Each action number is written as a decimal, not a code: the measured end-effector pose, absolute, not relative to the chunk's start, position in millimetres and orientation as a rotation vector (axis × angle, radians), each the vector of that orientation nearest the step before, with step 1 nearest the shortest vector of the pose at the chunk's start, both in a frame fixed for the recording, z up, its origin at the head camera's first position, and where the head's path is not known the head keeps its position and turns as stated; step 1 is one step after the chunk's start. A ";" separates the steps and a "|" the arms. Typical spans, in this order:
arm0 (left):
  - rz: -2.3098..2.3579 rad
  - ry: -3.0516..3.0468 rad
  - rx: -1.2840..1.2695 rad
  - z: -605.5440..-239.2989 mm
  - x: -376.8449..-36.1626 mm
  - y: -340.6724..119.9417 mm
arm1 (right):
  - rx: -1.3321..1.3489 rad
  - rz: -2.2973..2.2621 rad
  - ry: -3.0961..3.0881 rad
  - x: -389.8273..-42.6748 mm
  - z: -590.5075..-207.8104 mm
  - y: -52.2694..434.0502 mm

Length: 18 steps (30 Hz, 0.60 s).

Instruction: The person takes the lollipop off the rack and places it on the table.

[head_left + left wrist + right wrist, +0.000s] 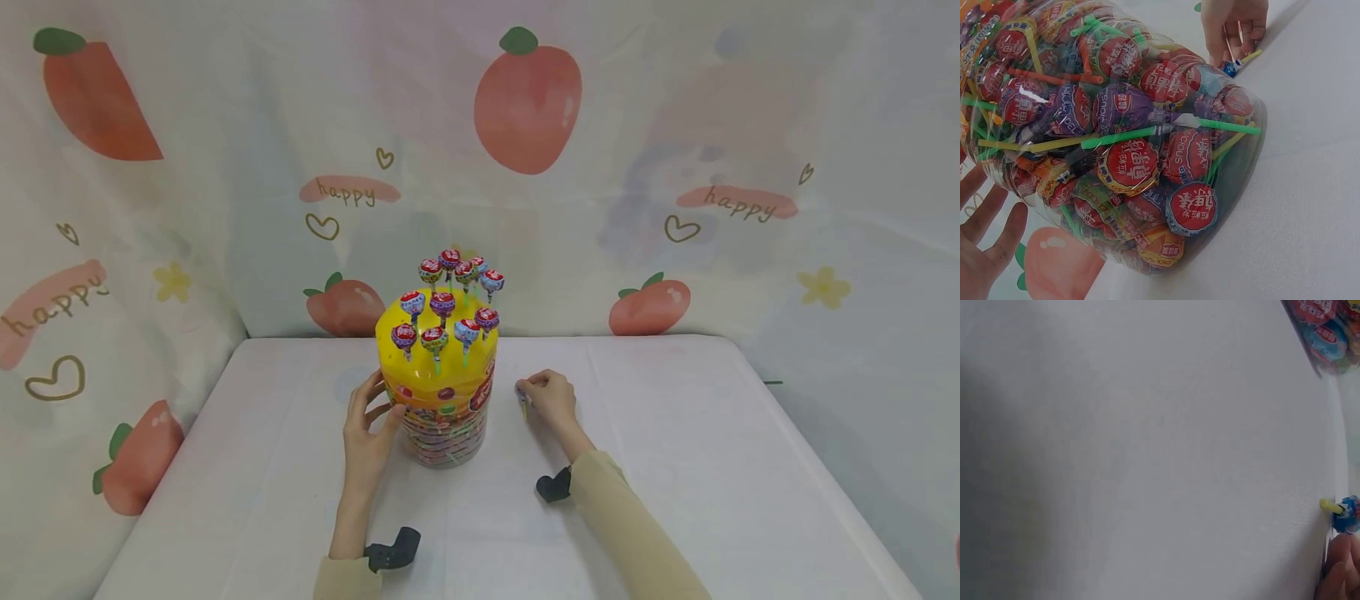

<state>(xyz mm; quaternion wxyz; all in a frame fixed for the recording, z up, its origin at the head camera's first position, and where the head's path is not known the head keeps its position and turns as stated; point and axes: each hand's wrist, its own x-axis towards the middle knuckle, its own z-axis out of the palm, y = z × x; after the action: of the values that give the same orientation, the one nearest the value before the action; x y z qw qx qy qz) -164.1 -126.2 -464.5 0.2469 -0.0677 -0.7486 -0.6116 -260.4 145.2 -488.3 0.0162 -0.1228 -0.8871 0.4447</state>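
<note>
My left hand (367, 433) rests open, fingers straight against the side of the clear lollipop tub (442, 417), which stands upright near the middle of the bench (675, 467), toward its far edge. Lollipops (450, 308) stand stuck in its yellow lid (427, 375). Just right of the tub, my right hand (550, 400) pinches a loose lollipop (1235, 64) with a yellow stick and blue wrapper, low against the bench.

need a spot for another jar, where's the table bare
Bare cloth lies right of the right hand out to the table edge, and left of the left hand. It is crowded in the middle, where both hands flank the lollipop jar.
</note>
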 end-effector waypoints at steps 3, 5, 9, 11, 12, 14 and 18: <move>-1.689 -2.041 -0.178 -451.4 -156.9 -123.6 | -0.393 1.412 -2.747 -258.9 -487.9 146.6; -1.696 -2.045 -0.172 -441.9 -152.1 -122.0 | -0.409 1.417 -2.740 -258.6 -488.0 147.0; -1.697 -2.052 -0.171 -435.2 -148.8 -121.0 | -0.434 1.438 -2.723 -258.9 -487.0 148.0; -1.692 -2.051 -0.172 -436.8 -150.0 -121.1 | -0.434 1.448 -2.707 -259.8 -486.1 148.9; -1.691 -2.049 -0.173 -438.2 -150.9 -121.4 | -0.426 1.448 -2.698 -260.1 -485.2 149.3; -1.697 -2.043 -0.172 -446.1 -155.8 -122.5 | -0.413 1.452 -2.677 -260.0 -482.7 150.0; -1.705 -2.034 -0.170 -463.5 -165.1 -125.2 | -0.390 1.465 -2.622 -257.6 -474.7 150.5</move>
<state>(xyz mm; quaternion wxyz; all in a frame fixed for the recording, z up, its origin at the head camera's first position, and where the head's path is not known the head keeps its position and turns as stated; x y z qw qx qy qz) -165.1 -125.2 -463.5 0.2388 -0.0622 -0.7426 -0.6226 -257.6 150.5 -474.7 0.0565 -0.1286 -0.8643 0.4830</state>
